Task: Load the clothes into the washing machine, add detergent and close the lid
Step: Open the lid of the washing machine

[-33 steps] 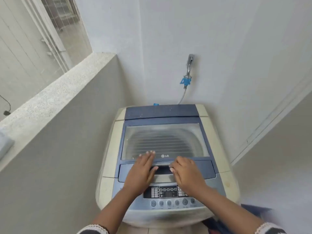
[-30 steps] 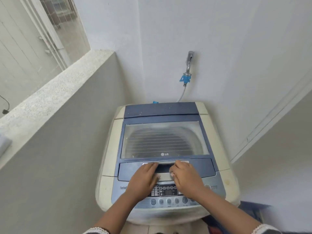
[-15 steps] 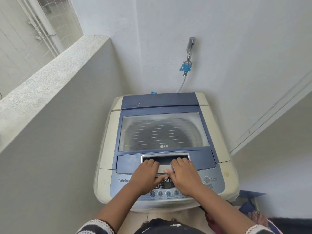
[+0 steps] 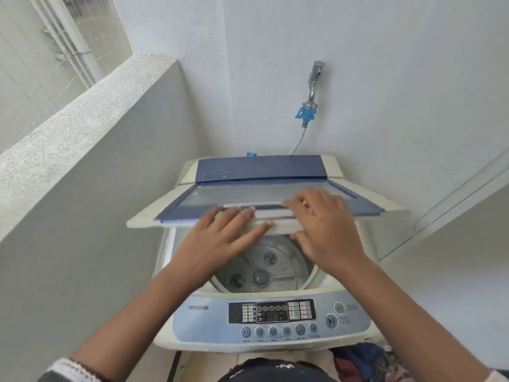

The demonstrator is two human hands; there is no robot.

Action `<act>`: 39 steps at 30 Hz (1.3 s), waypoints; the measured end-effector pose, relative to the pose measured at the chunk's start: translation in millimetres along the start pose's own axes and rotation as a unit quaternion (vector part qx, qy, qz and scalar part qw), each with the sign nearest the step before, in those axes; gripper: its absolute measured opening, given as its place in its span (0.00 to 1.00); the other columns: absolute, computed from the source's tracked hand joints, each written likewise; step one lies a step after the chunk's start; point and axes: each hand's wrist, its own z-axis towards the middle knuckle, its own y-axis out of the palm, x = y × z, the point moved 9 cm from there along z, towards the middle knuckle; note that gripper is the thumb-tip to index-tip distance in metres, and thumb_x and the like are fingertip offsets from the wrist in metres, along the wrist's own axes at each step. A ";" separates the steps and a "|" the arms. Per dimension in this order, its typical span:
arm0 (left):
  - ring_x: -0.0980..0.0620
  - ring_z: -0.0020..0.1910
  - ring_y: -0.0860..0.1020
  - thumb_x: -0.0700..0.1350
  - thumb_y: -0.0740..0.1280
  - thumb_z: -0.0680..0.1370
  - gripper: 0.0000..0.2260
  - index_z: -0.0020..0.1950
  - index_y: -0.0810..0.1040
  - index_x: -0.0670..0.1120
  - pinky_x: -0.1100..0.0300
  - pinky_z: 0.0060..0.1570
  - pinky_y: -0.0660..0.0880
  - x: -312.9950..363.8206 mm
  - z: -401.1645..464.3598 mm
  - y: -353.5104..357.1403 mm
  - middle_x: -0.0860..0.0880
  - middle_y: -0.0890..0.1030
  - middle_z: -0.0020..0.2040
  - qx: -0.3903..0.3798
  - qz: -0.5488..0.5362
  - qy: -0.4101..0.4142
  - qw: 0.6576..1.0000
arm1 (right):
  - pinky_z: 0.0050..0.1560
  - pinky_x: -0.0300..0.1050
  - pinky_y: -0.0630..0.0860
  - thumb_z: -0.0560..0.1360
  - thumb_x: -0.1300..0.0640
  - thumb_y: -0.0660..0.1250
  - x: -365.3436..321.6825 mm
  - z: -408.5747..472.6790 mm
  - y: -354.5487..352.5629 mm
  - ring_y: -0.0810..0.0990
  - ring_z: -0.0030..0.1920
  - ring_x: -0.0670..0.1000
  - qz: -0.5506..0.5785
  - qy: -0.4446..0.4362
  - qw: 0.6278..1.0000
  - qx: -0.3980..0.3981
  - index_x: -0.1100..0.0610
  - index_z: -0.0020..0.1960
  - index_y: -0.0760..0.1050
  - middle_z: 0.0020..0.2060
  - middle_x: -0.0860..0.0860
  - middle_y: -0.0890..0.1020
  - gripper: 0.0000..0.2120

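Holding the lid [image 4: 264,197] by its front edge, both hands' fingers [image 4: 234,213] have the empty tub [image 4: 261,268] right below them

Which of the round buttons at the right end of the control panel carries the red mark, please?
The lower round button, nearest the panel's right front corner, carries the red mark beside blue. The upper button above it looks plain grey.

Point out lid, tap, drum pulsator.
lid [image 4: 248,193], head view, on its clear window.
tap [image 4: 315,78], head view, on the metal spout.
drum pulsator [image 4: 260,277], head view, on its centre cap.
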 end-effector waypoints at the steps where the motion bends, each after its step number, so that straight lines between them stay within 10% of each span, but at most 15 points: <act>1: 0.40 0.59 0.81 0.35 0.60 0.77 0.25 0.74 0.68 0.49 0.44 0.57 0.78 -8.5 5.4 -6.8 0.39 0.79 0.66 0.022 0.027 0.004 0.999 | 0.48 0.51 0.69 0.58 0.57 0.81 4.3 10.2 -10.1 0.77 0.48 0.58 0.003 0.001 1.000 0.028 0.55 0.58 0.78 0.50 0.53 0.78 0.29; 10: 0.40 0.80 0.54 0.29 0.54 0.74 0.38 0.82 0.49 0.47 0.39 0.76 0.51 -112.1 87.4 12.9 0.43 0.51 0.82 0.042 0.071 -0.119 0.989 | 0.64 0.57 0.75 0.78 0.66 0.65 41.0 105.0 -23.8 0.77 0.66 0.61 -0.064 -0.001 0.984 0.167 0.62 0.70 0.74 0.63 0.58 0.80 0.20; 15: 0.41 0.81 0.47 0.38 0.66 0.77 0.41 0.82 0.44 0.51 0.39 0.77 0.46 -149.1 123.6 31.8 0.46 0.46 0.82 0.022 0.011 -0.170 0.985 | 0.77 0.56 0.57 0.81 0.54 0.63 64.1 139.0 23.7 0.45 0.80 0.59 -0.089 0.055 0.994 -0.011 0.59 0.81 0.44 0.81 0.54 0.46 0.38; 21: 0.41 0.80 0.40 0.50 0.69 0.77 0.47 0.80 0.35 0.53 0.40 0.77 0.46 -177.5 146.9 47.7 0.46 0.37 0.81 -0.058 -0.030 -0.174 0.983 | 0.79 0.57 0.45 0.79 0.36 0.59 54.1 140.6 52.3 0.38 0.80 0.58 -0.084 0.065 0.989 -0.099 0.60 0.80 0.35 0.80 0.56 0.36 0.47; 28: 0.40 0.80 0.42 0.55 0.67 0.75 0.43 0.82 0.43 0.54 0.35 0.76 0.49 -138.6 117.9 40.5 0.42 0.41 0.81 0.055 -0.141 -0.172 0.973 | 0.79 0.58 0.43 0.80 0.37 0.58 31.7 98.6 69.2 0.38 0.80 0.55 -0.053 0.074 0.989 -0.120 0.58 0.80 0.36 0.80 0.55 0.36 0.45; 39: 0.40 0.80 0.46 0.52 0.72 0.76 0.31 0.77 0.65 0.50 0.44 0.77 0.51 -42.9 6.2 106.8 0.44 0.42 0.82 -0.032 -0.303 -0.199 0.931 | 0.78 0.57 0.38 0.80 0.37 0.57 14.1 12.7 78.3 0.38 0.80 0.55 -0.003 0.119 0.976 -0.181 0.52 0.81 0.40 0.79 0.55 0.35 0.40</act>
